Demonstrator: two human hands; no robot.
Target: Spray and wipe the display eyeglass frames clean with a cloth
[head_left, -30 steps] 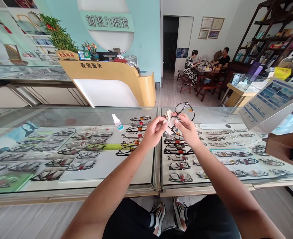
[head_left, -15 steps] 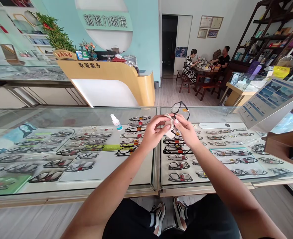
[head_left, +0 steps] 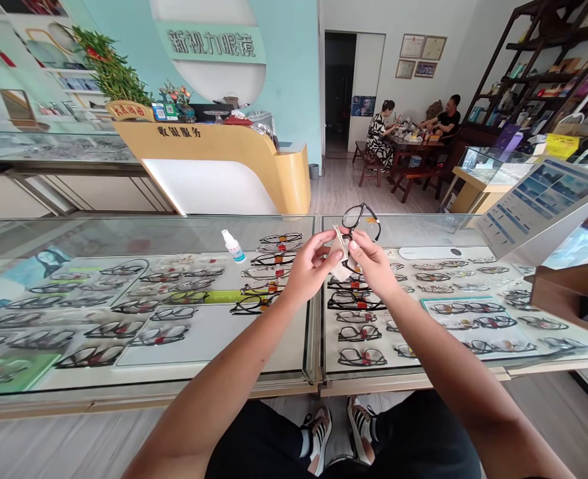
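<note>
Above the glass counter, my right hand (head_left: 371, 264) grips a pair of black-framed eyeglasses (head_left: 376, 229), one lens standing up past my fingers with a small orange sticker on it. My left hand (head_left: 310, 265) is closed on a pale cleaning cloth (head_left: 341, 269) with a zigzag edge, pressed around part of the glasses between both hands. The lens under the cloth is hidden. A small white spray bottle (head_left: 233, 247) with a blue-and-pink label stands on the counter, to the left of my left hand.
Rows of eyeglasses (head_left: 362, 356) lie inside the glass display case (head_left: 274, 380) below my arms. A tilted display board (head_left: 548, 206) and a brown wooden box (head_left: 573, 293) stand at right. Beyond are a cashier desk (head_left: 294, 179) and two people at a dark table (head_left: 408, 141).
The cloth's zigzag edge has straightened and shifted slightly between my fingers. Both hands keep nearly the same place, and the glasses have barely moved.
</note>
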